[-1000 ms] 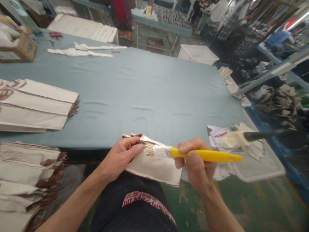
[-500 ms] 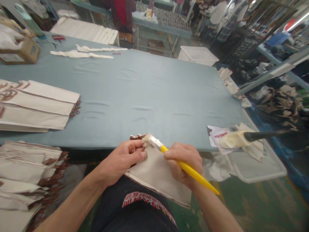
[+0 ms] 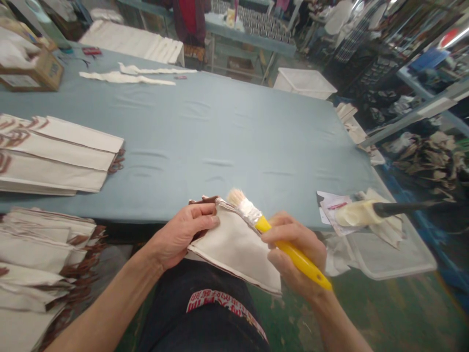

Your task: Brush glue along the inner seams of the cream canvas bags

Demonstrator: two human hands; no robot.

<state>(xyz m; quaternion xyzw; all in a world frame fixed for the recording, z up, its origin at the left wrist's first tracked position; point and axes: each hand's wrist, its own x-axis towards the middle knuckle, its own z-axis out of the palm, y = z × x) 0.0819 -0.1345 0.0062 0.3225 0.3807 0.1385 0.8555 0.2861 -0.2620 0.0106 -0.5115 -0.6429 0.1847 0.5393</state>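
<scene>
My left hand (image 3: 186, 232) is closed on the left end of a cream fabric piece (image 3: 238, 244) with brown edging, thumb on top. This piece lies over my lap at the table's near edge. In my right hand (image 3: 296, 244) is a yellow-handled paintbrush (image 3: 262, 222), its ferrule wrapped in white and silver. The brush's pale bristles are at the far edge of the fabric piece; whether they touch it I cannot tell. Some brown trim shows beyond my left fingers.
Folded cream pieces with brown straps (image 3: 62, 151) lie on the blue-covered table (image 3: 227, 127), and another stack (image 3: 36, 254) sits lower left. At right, a black-handled tool with a whitish end (image 3: 361, 212) rests above a clear bin (image 3: 399, 264). A cardboard box (image 3: 46, 73) stands far left.
The brush has moved right, from beside my left fingers to the far edge of the fabric. My right hand has shifted right with it, and the fabric's far edge is now lifted into view.
</scene>
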